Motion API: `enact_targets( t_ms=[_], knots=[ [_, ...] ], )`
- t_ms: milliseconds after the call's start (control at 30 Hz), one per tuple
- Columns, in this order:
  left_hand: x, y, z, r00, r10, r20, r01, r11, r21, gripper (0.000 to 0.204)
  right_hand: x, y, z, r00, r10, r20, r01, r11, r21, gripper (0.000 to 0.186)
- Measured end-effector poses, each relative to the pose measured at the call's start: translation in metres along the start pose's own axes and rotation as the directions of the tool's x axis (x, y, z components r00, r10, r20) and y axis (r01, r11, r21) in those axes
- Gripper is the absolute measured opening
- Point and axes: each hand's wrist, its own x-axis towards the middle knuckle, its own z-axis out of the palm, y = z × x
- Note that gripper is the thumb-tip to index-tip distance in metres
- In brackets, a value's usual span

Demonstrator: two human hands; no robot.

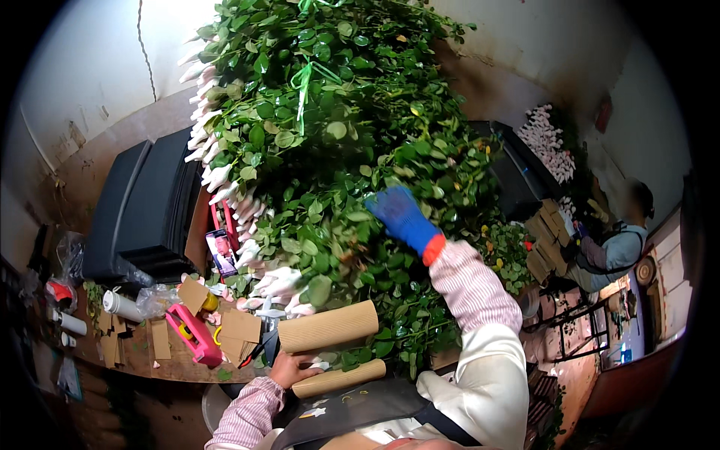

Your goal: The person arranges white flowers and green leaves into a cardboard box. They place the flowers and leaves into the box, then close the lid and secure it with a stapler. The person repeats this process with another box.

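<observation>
My left hand (289,370), bare, is at the left end of a curled brown corrugated cardboard sheet (330,327). Its fingers close over the sheet's near edge, beside a white-wrapped flower head (321,365) and some green leaves inside the curl. My right hand (405,217) wears a blue knitted glove with an orange cuff and reaches out over a large pile of leafy flower stems (337,180). Its fingertips are blurred among the leaves, so whether they grip a stem is hidden. White-sleeved flower heads (217,176) line the pile's left side.
Left on the table (172,365) lie a pink tape dispenser (193,335), cardboard pieces (240,330), a phone (221,252) and a white cup (122,306). Dark stacked panels (154,202) stand behind. Green ribbon (304,82) ties part of the pile. A co-worker (619,247) sits at right.
</observation>
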Motion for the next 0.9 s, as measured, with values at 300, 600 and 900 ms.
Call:
enact_targets(
  t_ms=[300, 600, 900],
  knots=[
    [0.002, -0.003, 0.000, 1.000, -0.004, 0.003, 0.004, 0.999, -0.053, 0.049, -0.016, 0.005, 0.004, 0.996, -0.049, -0.080, 0.051, 0.998, 0.022, 0.038],
    [0.014, 0.001, -0.001, 1.000, 0.015, 0.002, -0.015, 0.998, -0.053, 0.043, 0.126, 0.033, -0.041, 0.939, 0.154, -0.309, -0.191, 0.977, -0.093, 0.016],
    [0.008, -0.003, 0.000, 1.000, 0.002, -0.006, -0.003, 0.999, -0.052, 0.044, 0.085, 0.046, -0.009, 0.976, 0.200, -0.086, -0.213, 0.959, -0.188, 0.013]
  ],
)
